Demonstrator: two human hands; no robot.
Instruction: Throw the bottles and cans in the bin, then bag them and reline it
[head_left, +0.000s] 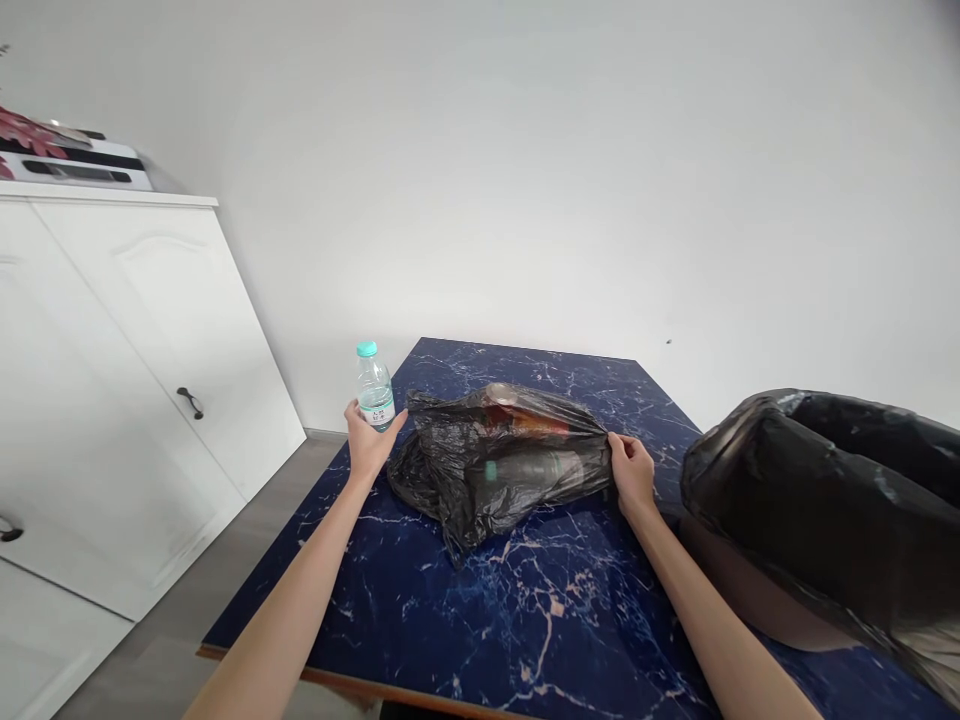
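My left hand (369, 438) grips a clear plastic water bottle (374, 385) with a teal cap, held upright at the left edge of the dark blue marbled table (480, 620). A crumpled black plastic bag (495, 462) lies in the middle of the table with a bottle and an orange-brown item showing through it. My right hand (631, 472) pinches the bag's right edge. The two hands are on either side of the bag.
A bin lined with a black bag (832, 505) rests on its side on the table's right part. A white cabinet (120, 380) with dark handles stands at the left. A plain white wall is behind, with grey floor (187, 620) between cabinet and table.
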